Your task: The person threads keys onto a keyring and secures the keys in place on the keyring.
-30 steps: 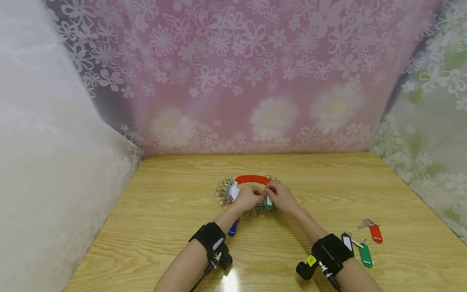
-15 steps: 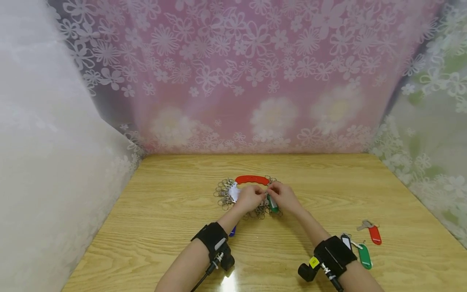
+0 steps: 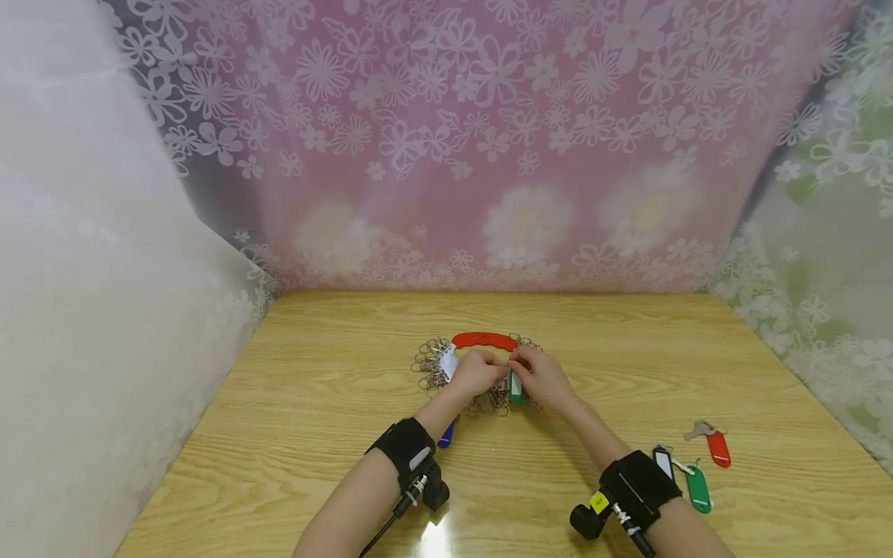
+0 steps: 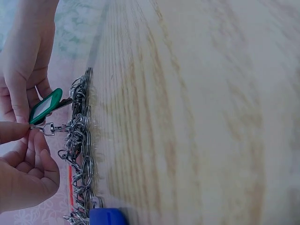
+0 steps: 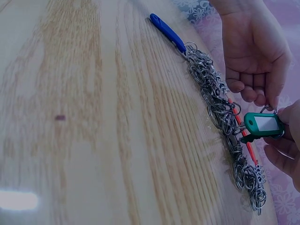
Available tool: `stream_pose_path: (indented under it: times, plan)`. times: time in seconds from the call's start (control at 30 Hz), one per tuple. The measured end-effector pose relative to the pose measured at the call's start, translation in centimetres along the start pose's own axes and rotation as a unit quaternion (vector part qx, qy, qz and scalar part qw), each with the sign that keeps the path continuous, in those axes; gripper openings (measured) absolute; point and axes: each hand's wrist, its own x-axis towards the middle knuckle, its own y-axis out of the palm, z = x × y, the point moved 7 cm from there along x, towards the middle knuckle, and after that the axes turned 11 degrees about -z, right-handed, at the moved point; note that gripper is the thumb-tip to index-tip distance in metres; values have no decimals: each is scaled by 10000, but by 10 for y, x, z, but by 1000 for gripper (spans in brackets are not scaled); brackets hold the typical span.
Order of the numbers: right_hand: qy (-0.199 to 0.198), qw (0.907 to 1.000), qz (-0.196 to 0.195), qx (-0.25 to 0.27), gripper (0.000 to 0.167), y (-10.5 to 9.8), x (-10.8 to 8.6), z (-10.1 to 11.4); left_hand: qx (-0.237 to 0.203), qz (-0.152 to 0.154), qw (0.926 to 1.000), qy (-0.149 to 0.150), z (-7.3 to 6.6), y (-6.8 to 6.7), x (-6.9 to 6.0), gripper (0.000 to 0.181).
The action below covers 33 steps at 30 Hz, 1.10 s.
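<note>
In the head view my left hand (image 3: 477, 373) and right hand (image 3: 544, 376) meet fingertip to fingertip over a key organizer with a red handle (image 3: 484, 341) and many metal clasps and rings. A green key tag (image 5: 265, 124) with a white label hangs at my right fingertips, a dark key beside it. My left thumb and finger pinch a small split ring (image 4: 35, 127) joined to a swivel clasp (image 4: 52, 129). Whether the tag is threaded on that ring is too small to tell. A blue key tag (image 3: 446, 433) hangs off the organizer's near left side.
To the right on the wooden table (image 3: 314, 403) lie a red key tag (image 3: 718, 449) with a key, a green tag (image 3: 698, 488) with a key, and a black tag (image 3: 663, 463) partly behind the right wrist strap. Patterned curtains stand behind and at both sides.
The green tag between the hands swung outward to the right, then back to hanging nearly straight down. Both hands have stayed almost in place over the organizer.
</note>
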Motion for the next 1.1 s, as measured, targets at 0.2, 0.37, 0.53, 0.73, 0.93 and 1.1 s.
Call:
stream_pose_path:
  times: [0.2,0.37,0.53,0.73,0.93,1.1]
  plan:
    - [-256,9996,-120,24,5,-1,-1,1,-343,71,9992,-174,2,1,0,16]
    - [-254,9996,-73,37,5,1,-1,0,-483,112,9982,-323,4,1,0,16]
    - [-303,9995,-1,15,6,1,-1,2,-562,129,9971,-506,10,2,3,16]
    - [-182,9998,94,84,6,2,0,1,-516,80,9978,-420,12,3,5,16]
    - [257,9994,58,203,8,1,1,-7,503,134,9968,604,0,3,1,16]
    - [862,9957,154,318,9,4,-1,-21,1362,-1,9826,1263,-8,7,-2,14]
